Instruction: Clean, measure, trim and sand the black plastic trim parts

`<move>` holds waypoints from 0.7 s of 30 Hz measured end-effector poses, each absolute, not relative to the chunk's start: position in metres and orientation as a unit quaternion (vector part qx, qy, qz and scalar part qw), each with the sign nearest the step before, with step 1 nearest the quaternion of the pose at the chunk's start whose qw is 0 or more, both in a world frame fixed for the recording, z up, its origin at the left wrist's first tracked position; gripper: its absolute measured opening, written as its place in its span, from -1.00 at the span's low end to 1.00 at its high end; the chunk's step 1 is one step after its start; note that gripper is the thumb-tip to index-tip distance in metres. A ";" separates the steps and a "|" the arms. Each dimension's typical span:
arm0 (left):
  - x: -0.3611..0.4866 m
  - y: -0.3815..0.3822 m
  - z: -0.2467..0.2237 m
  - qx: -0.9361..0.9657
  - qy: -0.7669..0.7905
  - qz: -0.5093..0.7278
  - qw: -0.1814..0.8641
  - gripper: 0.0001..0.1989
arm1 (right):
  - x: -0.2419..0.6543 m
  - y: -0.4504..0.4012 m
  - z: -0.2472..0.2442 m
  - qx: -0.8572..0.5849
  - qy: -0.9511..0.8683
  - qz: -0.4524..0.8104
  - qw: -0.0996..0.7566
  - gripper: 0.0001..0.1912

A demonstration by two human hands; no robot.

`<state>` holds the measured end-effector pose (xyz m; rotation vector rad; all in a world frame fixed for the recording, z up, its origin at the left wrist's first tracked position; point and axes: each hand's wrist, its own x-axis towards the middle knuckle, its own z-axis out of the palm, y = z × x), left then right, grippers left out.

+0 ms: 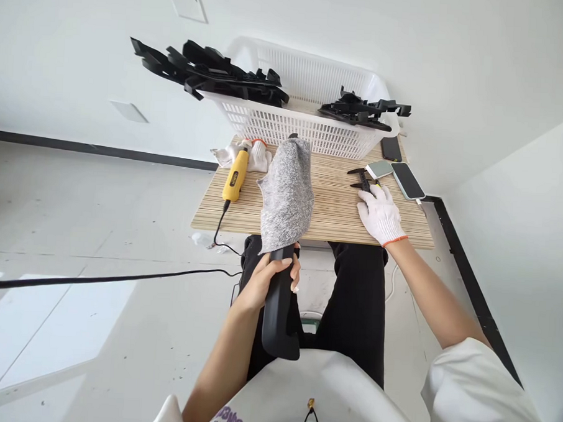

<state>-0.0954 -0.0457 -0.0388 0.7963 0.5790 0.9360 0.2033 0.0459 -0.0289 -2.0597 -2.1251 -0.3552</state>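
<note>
In the head view, your bare left hand (263, 277) grips a long black plastic part (277, 316), its fingers wrapped around the shaft below a grey speckled knitted cloth (288, 192) that covers the upper length. A dark tip shows just past the cloth's far end. You have this part in front of you, its lower end above your lap and its covered end over the pale, striped wooden worktop (326, 203). Your right hand, in a white knitted glove with an orange cuff (381, 216), lies palm down near the right of the worktop, at a black caliper (356, 171); its fingers are slightly spread, but you cannot tell whether they pinch the tool. Just beyond the caliper are a small pale grey-green square object (379, 169) and a dark-screened phone with a white cable (408, 181). A yellow corded hand tool (236, 175) lies to the left of the cloth, against crumpled white gloves with orange trim (259, 156). At the back stands a white slotted plastic basket (345, 143), with angular black plastic pieces (222, 76) piled at its left and a smaller black cluster (360, 109) at its right.
</note>
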 end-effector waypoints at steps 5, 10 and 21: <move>-0.092 -0.044 -0.047 0.365 0.288 0.419 0.780 -0.75 | 0.202 0.043 -0.021 -0.719 -0.678 -0.086 0.127 -0.64; -0.087 -0.041 -0.054 0.360 0.306 0.406 0.782 -0.73 | 0.211 0.078 0.019 -0.802 -0.560 -0.094 0.186 -0.60; -0.087 -0.039 -0.060 0.406 0.312 0.366 0.777 -0.76 | 0.216 0.174 0.032 -0.899 -0.434 0.018 0.046 -0.21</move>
